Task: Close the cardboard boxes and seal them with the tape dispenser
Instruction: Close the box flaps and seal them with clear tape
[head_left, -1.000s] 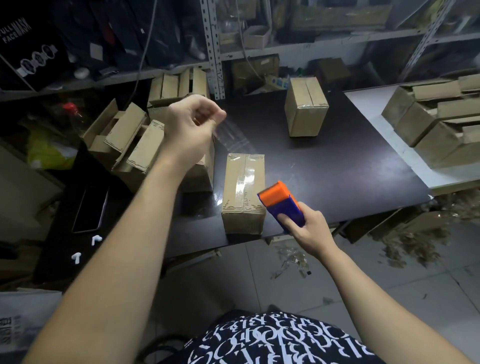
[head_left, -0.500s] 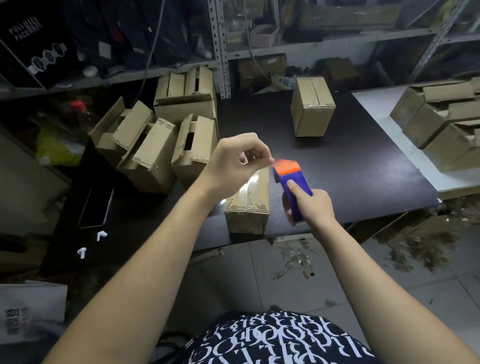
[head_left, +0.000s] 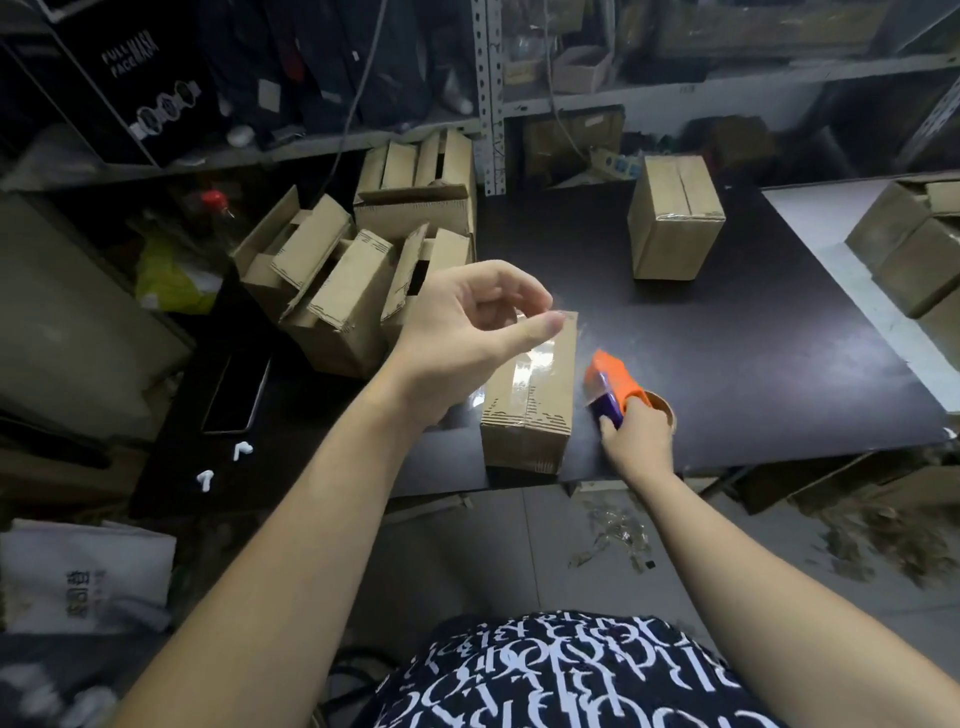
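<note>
A small closed cardboard box (head_left: 527, 415) lies at the near edge of the black table (head_left: 753, 374), with shiny clear tape along its top. My left hand (head_left: 467, 332) hovers just above its far end, thumb and forefinger pinching what looks like a strip of clear tape (head_left: 551, 314). My right hand (head_left: 636, 439) grips the orange and purple tape dispenser (head_left: 610, 384), which sits low over the table just right of the box. A sealed box (head_left: 675, 223) stands farther back on the table.
Several open-flapped boxes (head_left: 332, 280) are piled at the table's left, one more (head_left: 415, 192) behind them. More boxes (head_left: 914, 244) sit on a white table at right. A phone (head_left: 236, 395) and two white earbuds (head_left: 223, 462) lie at left. Metal shelving stands behind.
My left hand has come down from high at the left to just over the box's far end. My right hand moved the dispenser from beside my left hand's fingers down to the table.
</note>
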